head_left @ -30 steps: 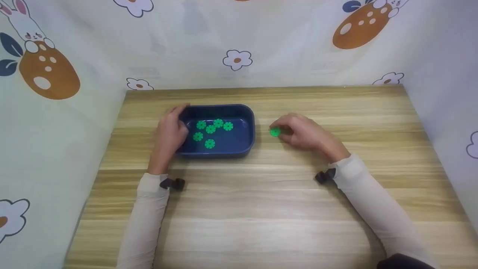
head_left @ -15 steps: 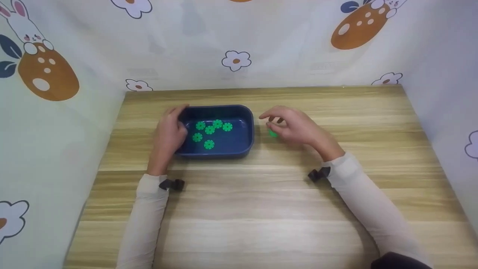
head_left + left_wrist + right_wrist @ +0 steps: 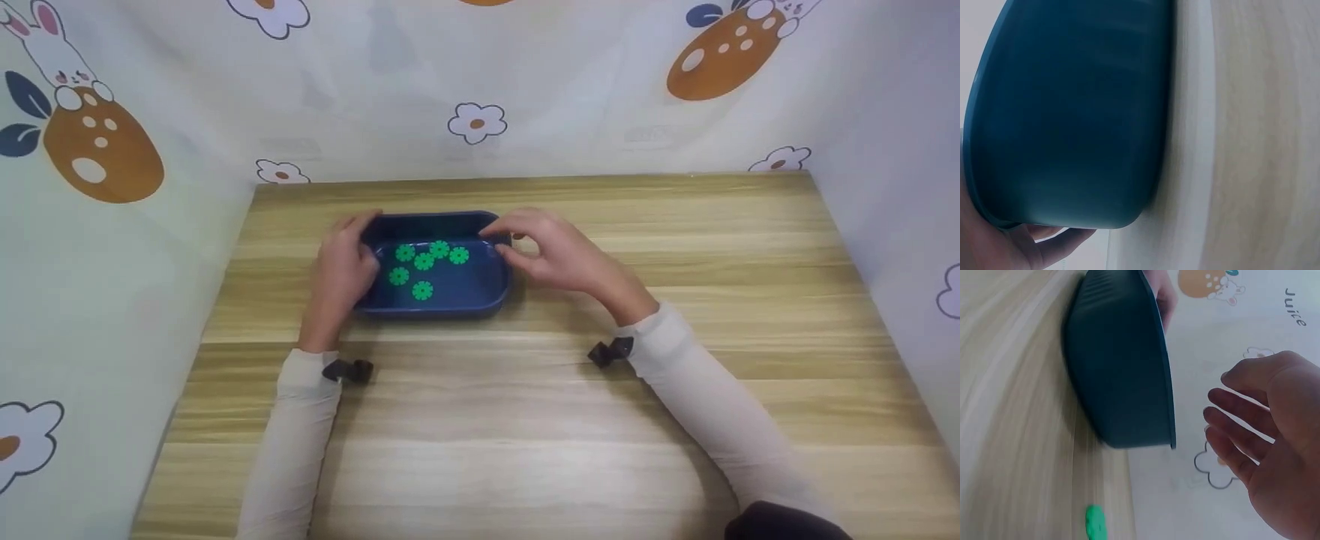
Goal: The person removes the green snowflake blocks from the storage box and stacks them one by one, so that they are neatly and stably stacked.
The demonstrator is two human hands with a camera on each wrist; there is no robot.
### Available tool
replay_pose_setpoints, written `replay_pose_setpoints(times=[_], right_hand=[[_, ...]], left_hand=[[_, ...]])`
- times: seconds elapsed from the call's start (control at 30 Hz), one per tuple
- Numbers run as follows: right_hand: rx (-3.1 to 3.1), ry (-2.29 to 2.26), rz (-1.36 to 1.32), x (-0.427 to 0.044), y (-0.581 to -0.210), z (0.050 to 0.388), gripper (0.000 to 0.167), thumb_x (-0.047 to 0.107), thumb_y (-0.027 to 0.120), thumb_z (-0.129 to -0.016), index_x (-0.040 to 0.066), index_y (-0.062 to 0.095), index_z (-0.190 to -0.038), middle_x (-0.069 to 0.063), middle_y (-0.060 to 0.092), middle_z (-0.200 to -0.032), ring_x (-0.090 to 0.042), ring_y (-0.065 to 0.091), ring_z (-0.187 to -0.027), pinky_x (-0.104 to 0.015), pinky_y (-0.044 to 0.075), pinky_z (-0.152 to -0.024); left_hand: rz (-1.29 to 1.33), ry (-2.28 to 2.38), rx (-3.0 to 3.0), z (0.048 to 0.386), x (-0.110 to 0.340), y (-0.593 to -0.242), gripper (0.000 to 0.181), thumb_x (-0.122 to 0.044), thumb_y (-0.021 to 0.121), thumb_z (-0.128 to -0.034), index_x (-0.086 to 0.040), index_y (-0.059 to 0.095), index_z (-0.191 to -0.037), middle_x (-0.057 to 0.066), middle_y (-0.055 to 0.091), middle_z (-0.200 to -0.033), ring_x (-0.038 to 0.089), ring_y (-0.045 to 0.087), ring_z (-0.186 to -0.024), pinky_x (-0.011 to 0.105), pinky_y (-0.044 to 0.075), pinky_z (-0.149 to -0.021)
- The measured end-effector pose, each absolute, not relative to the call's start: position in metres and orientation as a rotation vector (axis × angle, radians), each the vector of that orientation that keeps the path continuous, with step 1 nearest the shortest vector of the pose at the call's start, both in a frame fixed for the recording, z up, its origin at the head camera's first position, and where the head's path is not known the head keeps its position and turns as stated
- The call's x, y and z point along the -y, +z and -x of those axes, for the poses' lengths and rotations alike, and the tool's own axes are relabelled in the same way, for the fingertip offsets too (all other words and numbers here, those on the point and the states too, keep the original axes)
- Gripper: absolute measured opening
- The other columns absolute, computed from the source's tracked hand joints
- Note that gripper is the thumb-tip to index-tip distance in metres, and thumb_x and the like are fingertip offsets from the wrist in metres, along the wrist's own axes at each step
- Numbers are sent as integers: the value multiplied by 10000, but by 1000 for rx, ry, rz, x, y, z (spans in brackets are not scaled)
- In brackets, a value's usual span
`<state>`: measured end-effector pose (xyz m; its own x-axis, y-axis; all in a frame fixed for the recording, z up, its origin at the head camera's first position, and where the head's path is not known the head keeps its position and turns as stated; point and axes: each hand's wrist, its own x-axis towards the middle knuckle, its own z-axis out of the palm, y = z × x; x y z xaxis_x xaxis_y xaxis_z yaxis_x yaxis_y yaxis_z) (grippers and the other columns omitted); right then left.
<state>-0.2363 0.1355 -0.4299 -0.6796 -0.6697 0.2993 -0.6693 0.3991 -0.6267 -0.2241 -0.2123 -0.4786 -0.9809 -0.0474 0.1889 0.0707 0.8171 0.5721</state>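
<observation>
A dark blue plastic tub (image 3: 465,301) stands on the table. Several green notched plastic discs (image 3: 422,290) lie flat on its floor. My left hand (image 3: 341,266) grips the tub's left end, thumb over the rim. Above the right rim hovers my right hand (image 3: 551,251), thumb and fingers spread apart with nothing between them. In the right wrist view that right hand (image 3: 1280,433) is beside the tub's wall (image 3: 1129,382), fingers loosely bent. One more green disc (image 3: 1095,523) lies on the table outside the tub there; in the head view the right hand hides it.
The tub sits on a wood-grain table (image 3: 480,420). Behind it rises a pale cloth backdrop (image 3: 375,112) with printed flowers and rabbits, and similar cloth closes both sides. Small black wrist cameras (image 3: 349,370) are strapped to both wrists.
My right hand was pinching a green disc right of the tub. It has let the disc go on the table and moved left over the tub's right rim. The left hand stays put.
</observation>
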Motion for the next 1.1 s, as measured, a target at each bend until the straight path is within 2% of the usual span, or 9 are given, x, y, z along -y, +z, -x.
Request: replay_pose_setpoints(times=[0.17, 0.27, 0.57, 0.87, 1.1], right_hand=[[-2557, -1154, 1326, -115, -431, 233, 320, 131, 698, -1037, 113, 742, -1354, -57, 766, -1349, -212, 701, -1266, -417, 566, -1102], [-2523, -1113, 1352, -104, -434, 232, 327, 129, 703, -1037, 118, 736, -1362, -82, 762, -1345, -213, 692, -1274, -415, 556, -1119], [-2467, -1023, 1449, -72, -441, 232, 327, 154, 695, -1043, 76, 737, -1358, -96, 771, -1309, -244, 716, -1227, -385, 559, -1107], [-2436, -991, 1429, -40, -445, 235, 340, 110, 730, -1006, 70, 740, -1344, -119, 773, -1290, -228, 721, -1155, -388, 589, -1039], [-2496, -851, 1336, -34, -464, 243, 353, 120, 737, -1000, 52, 735, -1346, -113, 764, -1334, -235, 704, -1241, -386, 546, -1126]], left_hand=[[43, -878, 2768, 225, 211, -480, 624, 55, 492, -927, -148, 651, -1495, 186, 654, -1467, 406, 644, -1288, 604, 564, -1012], [52, -877, 2764, 225, 211, -481, 613, 58, 500, -934, -138, 650, -1495, 193, 651, -1461, 405, 637, -1299, 599, 553, -1057], [48, -883, 2764, 225, 212, -479, 612, 56, 502, -931, -141, 657, -1489, 188, 650, -1475, 403, 633, -1328, 604, 543, -1078], [36, -883, 2772, 225, 215, -480, 588, 47, 516, -947, -135, 659, -1487, 184, 655, -1475, 387, 643, -1317, 583, 546, -1095], [23, -914, 2752, 226, 211, -479, 583, 22, 499, -954, -154, 664, -1484, 167, 659, -1480, 369, 638, -1341, 581, 550, -1077]])
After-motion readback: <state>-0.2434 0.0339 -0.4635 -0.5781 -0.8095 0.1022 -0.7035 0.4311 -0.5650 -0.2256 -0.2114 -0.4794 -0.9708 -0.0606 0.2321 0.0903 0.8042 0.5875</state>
